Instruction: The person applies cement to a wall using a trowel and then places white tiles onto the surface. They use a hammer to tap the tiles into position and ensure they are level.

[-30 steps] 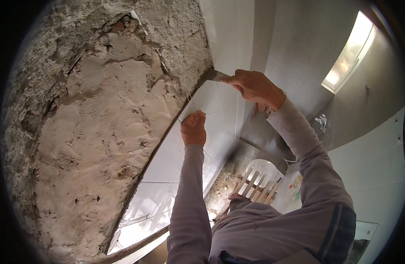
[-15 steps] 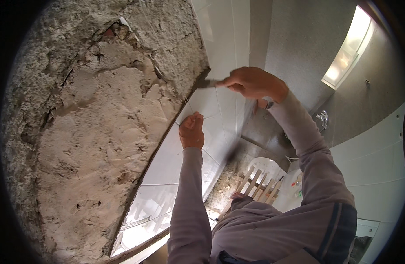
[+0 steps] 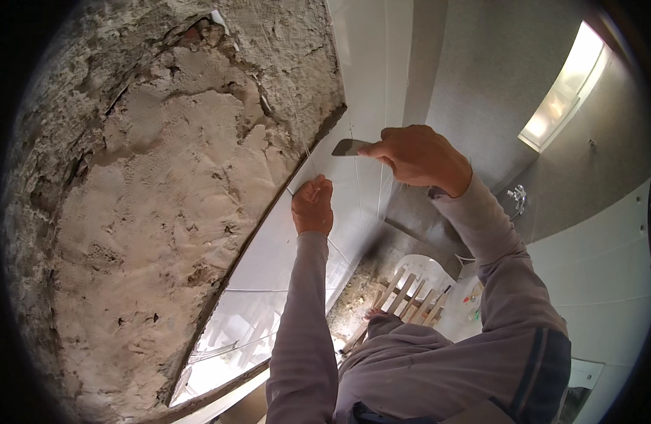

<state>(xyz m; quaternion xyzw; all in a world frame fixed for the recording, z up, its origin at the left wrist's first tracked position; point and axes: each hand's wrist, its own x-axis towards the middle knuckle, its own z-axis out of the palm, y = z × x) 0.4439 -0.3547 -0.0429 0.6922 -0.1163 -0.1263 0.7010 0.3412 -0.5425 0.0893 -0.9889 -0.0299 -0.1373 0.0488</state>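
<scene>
My right hand (image 3: 428, 159) grips a flat metal blade (image 3: 347, 148), like a putty knife, over the white wall tiles (image 3: 357, 212), a little above and to the right of my left hand. My left hand (image 3: 312, 208) is closed in a pinch at the tiles' exposed edge beside thin white strands (image 3: 307, 150); what its fingertips hold is too small to make out. Left of that edge lies rough, lumpy mortar (image 3: 156, 233) with cracked, broken patches along its upper border.
A grey wall (image 3: 481, 85) has a narrow bright window (image 3: 556, 88) and a chrome tap (image 3: 518, 199). Below are a slatted wooden pallet (image 3: 403, 300) and a white rounded object (image 3: 421, 267). A pale tiled wall (image 3: 601, 283) curves along the right.
My right hand with the blade has moved down, away from the tiles' top corner toward my left hand. My left hand stays pinched in about the same place.
</scene>
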